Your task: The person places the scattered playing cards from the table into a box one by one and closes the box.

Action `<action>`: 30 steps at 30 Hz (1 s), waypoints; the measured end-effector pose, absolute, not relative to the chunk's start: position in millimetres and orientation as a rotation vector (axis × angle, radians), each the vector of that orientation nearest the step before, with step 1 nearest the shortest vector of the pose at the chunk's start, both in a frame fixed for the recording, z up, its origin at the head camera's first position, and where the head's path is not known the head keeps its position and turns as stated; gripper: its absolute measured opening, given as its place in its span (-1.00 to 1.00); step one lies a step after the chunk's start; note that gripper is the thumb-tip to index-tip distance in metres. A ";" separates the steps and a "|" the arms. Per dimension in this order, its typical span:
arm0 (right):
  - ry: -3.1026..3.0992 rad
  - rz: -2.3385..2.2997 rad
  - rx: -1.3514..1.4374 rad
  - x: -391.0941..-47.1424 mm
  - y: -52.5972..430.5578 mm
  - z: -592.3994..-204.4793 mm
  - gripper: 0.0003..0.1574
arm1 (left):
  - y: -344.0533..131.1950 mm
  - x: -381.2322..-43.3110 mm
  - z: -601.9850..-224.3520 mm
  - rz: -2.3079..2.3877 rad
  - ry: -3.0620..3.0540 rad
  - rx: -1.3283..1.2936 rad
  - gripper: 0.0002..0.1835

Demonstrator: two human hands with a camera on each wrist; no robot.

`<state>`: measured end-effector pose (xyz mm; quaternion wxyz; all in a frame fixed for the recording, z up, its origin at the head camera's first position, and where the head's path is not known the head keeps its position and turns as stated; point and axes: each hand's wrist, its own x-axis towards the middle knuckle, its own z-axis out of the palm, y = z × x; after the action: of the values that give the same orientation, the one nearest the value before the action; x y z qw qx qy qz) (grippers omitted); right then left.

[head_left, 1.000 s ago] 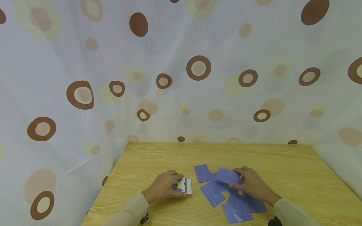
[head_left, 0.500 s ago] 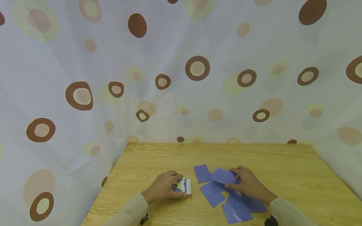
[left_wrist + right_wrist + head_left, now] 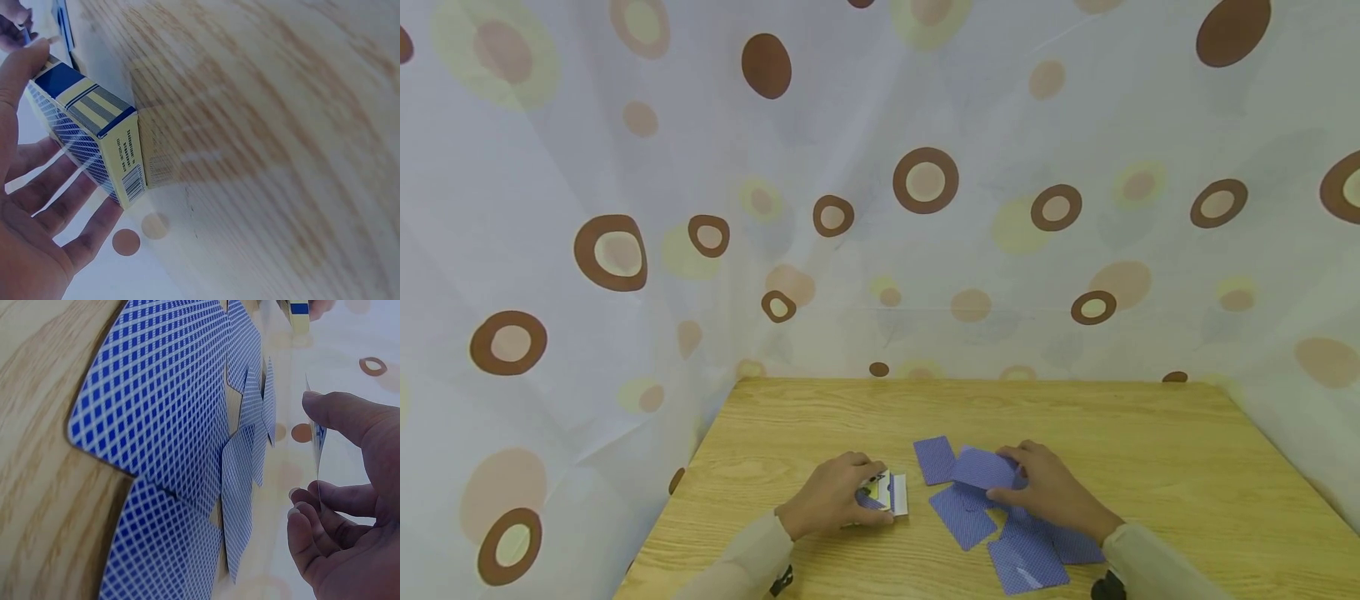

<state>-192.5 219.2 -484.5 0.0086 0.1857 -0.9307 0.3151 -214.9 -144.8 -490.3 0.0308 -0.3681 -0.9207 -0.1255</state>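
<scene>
One yellow-brown wooden table (image 3: 820, 417), one blue-and-cream cardboard box (image 3: 94, 122), and of my bare hands two: one left hand (image 3: 833, 497), one right hand (image 3: 1054, 490).
Of blue-patterned rectangular cards (image 3: 964, 518), I count one held and at least six lying; overlapping hides the exact number.

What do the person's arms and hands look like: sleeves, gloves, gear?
Left hand and right hand: bare, no gloves. Both arms: long, plain cream fabric sleeves. A small black item shows beside each, too small to identify.
</scene>
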 end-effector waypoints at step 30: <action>-2.938 0.982 0.601 -193.8 188.1 -478.2 -0.13 | -146.8 -215.3 -491.1 -0.398 -2.817 -1.153 -0.19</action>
<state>-193.8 188.1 -478.2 -0.0068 0.1904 -0.9310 0.3113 -215.3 -146.8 -491.1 0.0358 -0.3754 -0.9170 -0.1297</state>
